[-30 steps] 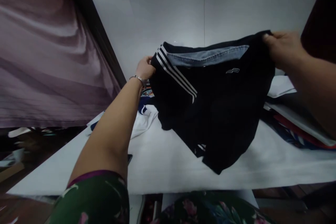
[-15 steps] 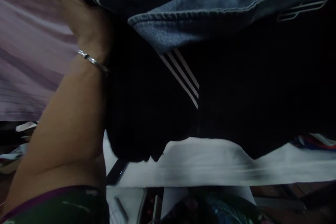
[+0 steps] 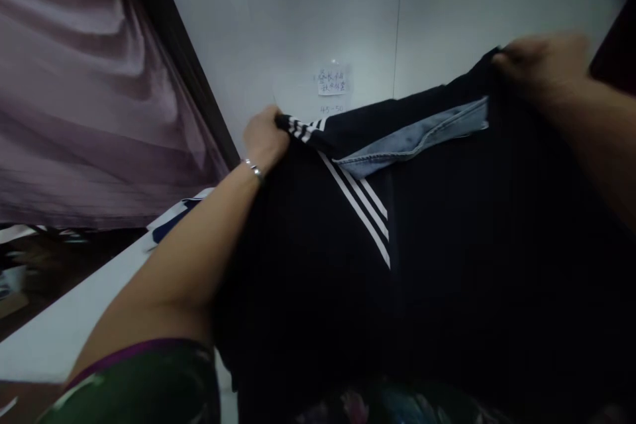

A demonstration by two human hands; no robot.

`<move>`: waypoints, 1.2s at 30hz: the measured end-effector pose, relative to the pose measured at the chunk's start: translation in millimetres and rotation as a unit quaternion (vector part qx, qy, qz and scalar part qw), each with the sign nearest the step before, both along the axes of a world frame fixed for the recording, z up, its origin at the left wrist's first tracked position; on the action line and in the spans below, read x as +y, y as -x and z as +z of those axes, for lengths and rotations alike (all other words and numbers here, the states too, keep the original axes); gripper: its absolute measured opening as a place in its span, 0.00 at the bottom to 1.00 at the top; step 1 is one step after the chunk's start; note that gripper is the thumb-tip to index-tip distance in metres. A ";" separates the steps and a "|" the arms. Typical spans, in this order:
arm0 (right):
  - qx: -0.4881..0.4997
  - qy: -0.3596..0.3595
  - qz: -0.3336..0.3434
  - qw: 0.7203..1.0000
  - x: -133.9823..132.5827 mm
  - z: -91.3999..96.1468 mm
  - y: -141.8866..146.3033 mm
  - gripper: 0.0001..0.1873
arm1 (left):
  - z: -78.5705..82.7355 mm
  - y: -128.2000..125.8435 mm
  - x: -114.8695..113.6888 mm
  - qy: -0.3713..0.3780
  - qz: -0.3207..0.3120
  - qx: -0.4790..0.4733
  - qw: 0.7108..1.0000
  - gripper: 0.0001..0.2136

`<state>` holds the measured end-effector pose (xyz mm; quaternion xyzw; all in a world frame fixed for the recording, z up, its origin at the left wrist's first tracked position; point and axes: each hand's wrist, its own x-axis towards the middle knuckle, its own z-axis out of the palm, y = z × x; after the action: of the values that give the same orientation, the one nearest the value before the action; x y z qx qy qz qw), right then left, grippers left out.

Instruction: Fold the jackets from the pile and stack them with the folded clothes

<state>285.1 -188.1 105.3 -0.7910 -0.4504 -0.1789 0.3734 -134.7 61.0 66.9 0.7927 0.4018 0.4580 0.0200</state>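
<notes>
A black jacket [image 3: 318,258] hangs spread between my hands. Three white stripes [image 3: 362,212] slant down its front, and a folded flap of blue denim [image 3: 427,136] lies across its upper part. My left hand [image 3: 265,136], with a silver bracelet at the wrist, is closed on the striped upper left corner. At the upper right corner, my right hand [image 3: 541,66] grips the dark cloth; it is a little blurred. The lower part of the jacket falls toward my body, its folds lost in the dark.
Ahead is a pale wall [image 3: 318,13] with a small handwritten paper [image 3: 334,81] on it. A pinkish-purple curtain [image 3: 74,99] hangs on the left. Below it runs a white table [image 3: 84,298] with dark blue cloth [image 3: 169,222] near its far edge.
My view has tilted up, bringing the wall and paper into sight. Both hands now show, holding the jacket up and stretched; before, only my left hand was partly visible at the top.
</notes>
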 end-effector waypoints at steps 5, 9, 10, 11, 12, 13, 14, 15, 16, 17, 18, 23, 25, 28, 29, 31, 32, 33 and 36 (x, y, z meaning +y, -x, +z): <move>-0.124 0.101 -0.095 0.983 113.6 -78.5 38.7 0.38 | -72.6 -87.4 77.9 0.137 0.027 0.037 0.990 0.22; -0.116 0.190 0.024 0.975 138.9 -188.8 65.8 0.19 | -176.5 -101.6 67.9 0.191 -0.066 0.128 0.971 0.25; -0.093 0.256 0.113 0.955 133.6 -219.2 71.5 0.18 | -205.6 -95.2 58.9 0.204 -0.094 0.162 0.961 0.23; -0.080 0.291 0.152 0.941 125.1 -248.7 76.3 0.17 | -233.4 -85.9 49.4 0.227 -0.122 0.239 0.936 0.21; -0.068 0.311 0.163 0.934 114.1 -276.5 79.9 0.16 | -258.6 -74.3 40.0 0.249 -0.129 0.270 0.921 0.20; -0.057 0.328 0.168 0.928 101.6 -301.7 82.1 0.17 | -280.3 -61.5 31.2 0.263 -0.130 0.286 0.912 0.21; -0.046 0.341 0.164 0.924 88.4 -323.8 82.7 0.17 | -298.0 -48.3 23.4 0.274 -0.130 0.300 0.904 0.22; -0.035 0.354 0.163 0.920 74.9 -342.6 82.1 0.18 | -311.7 -35.1 16.6 0.279 -0.131 0.318 0.897 0.22; -0.015 0.364 0.163 0.917 61.4 -358.2 80.2 0.19 | -321.6 -22.5 10.7 0.276 -0.126 0.351 0.886 0.22; -0.002 0.367 0.160 0.916 48.0 -370.6 77.6 0.20 | -328.2 -10.5 5.6 0.269 -0.119 0.375 0.879 0.23; 0.004 0.365 0.158 0.918 34.8 -380.4 74.4 0.21 | -332.3 0.9 1.2 0.258 -0.110 0.394 0.875 0.23; -0.060 0.354 0.065 0.931 -33.0 -404.7 47.7 0.22 | -336.7 56.6 -13.5 0.216 -0.034 0.422 0.880 0.23; -0.098 0.369 -0.003 0.924 -60.1 -407.6 28.4 0.22 | -337.9 78.0 -16.3 0.232 -0.002 0.417 0.879 0.23; -0.111 0.402 -0.074 0.906 -94.2 -401.9 -4.4 0.23 | -339.3 100.4 -19.8 0.256 0.023 0.414 0.873 0.26; -0.110 0.406 -0.093 0.902 -102.2 -396.6 -13.3 0.24 | -339.1 104.0 -21.5 0.260 0.027 0.416 0.871 0.27; -0.120 0.391 -0.137 0.902 -111.2 -381.7 -23.5 0.25 | -336.9 105.8 -26.7 0.268 0.037 0.421 0.866 0.27; -0.137 0.371 -0.158 0.905 -112.0 -373.3 -23.9 0.25 | -335.0 104.3 -30.1 0.268 0.043 0.422 0.865 0.27; -0.159 0.342 -0.173 0.910 -110.3 -365.3 -21.1 0.25 | -332.7 101.8 -34.1 0.263 0.048 0.422 0.866 0.26; -0.214 0.253 -0.120 0.936 -94.0 -352.7 3.7 0.24 | -324.9 88.9 -47.2 0.233 0.028 0.419 0.877 0.24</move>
<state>281.4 -282.2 -247.4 -0.8505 -0.4517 -0.2676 0.0316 -223.6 13.9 -258.0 0.8712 0.4900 -0.0231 0.0206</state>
